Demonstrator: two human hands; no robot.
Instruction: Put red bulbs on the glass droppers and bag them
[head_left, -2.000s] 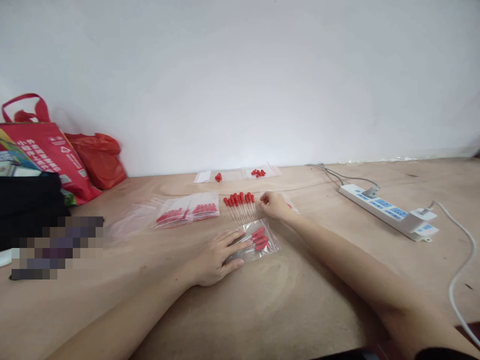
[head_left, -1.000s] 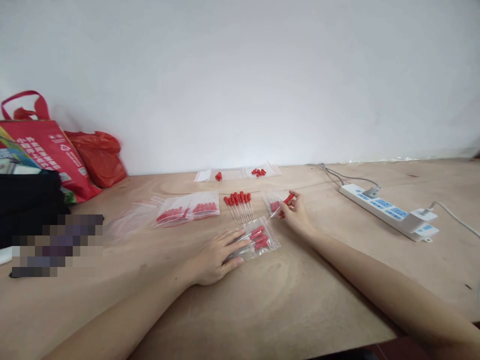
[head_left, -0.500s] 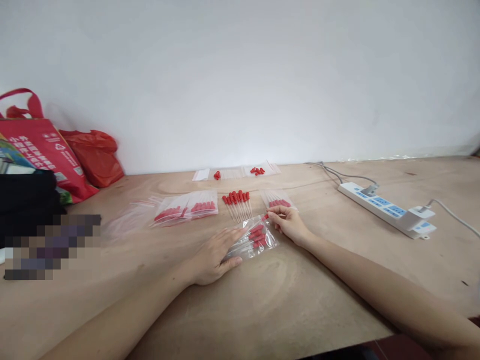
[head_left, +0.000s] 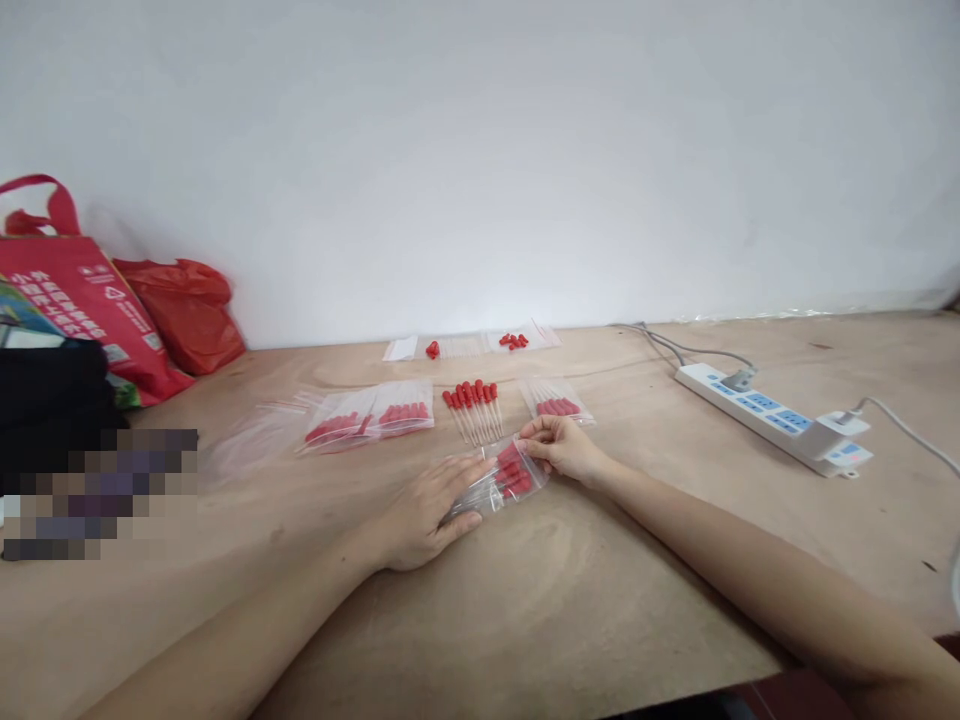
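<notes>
My left hand (head_left: 435,505) lies over the left end of a clear zip bag (head_left: 487,495), holding it with fingers along the top edge and thumb at the near edge. Several droppers with red bulbs (head_left: 514,480) are inside the bag, bulbs to the right. At the bag's upper right corner, my right hand (head_left: 562,447) is closed in a pinch on a red-bulbed dropper, its fingertips partly hiding the bulb. Just behind the bag, loose droppers (head_left: 472,400) lie fanned out, bulbs away from me.
Filled bags (head_left: 375,412) lie to the left, another filled bag (head_left: 555,400) behind my right hand. Loose red bulbs (head_left: 514,341) rest on plastic near the wall. A power strip (head_left: 765,415) with cables is at right, red bags (head_left: 184,310) at far left.
My right hand has shifted slightly left, bringing the red bulb at its fingertips in over the bag's corner. My left hand stays on the bag.
</notes>
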